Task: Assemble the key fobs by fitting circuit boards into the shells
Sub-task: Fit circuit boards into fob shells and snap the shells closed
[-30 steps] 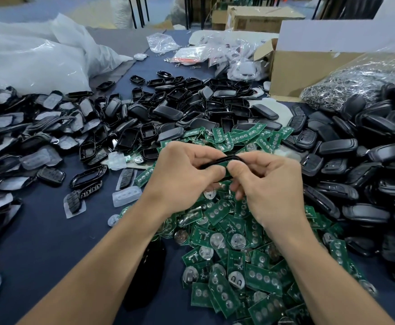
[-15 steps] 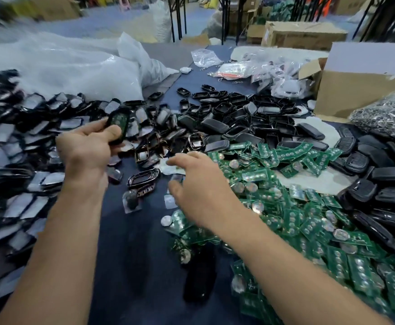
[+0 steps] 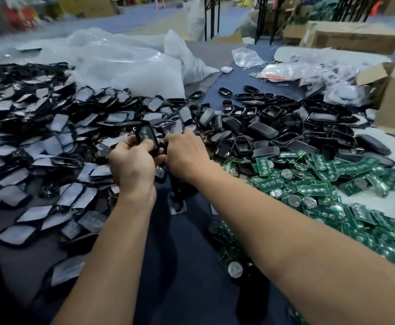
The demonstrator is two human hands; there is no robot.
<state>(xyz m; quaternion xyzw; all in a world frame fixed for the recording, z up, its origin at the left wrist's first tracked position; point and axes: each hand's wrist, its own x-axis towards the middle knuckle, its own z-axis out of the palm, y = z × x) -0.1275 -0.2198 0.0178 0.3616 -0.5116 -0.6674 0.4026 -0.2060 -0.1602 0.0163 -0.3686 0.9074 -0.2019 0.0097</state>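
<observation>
Your left hand (image 3: 133, 165) grips a black shell (image 3: 154, 143) with a green circuit board (image 3: 145, 133) seated in it, raised over the middle of the table (image 3: 191, 277). Your right hand (image 3: 187, 156) curls its fingers just beside it. Whether they pinch the shell, blur hides. Loose circuit boards (image 3: 321, 184) are heaped toward the table's right edge.
</observation>
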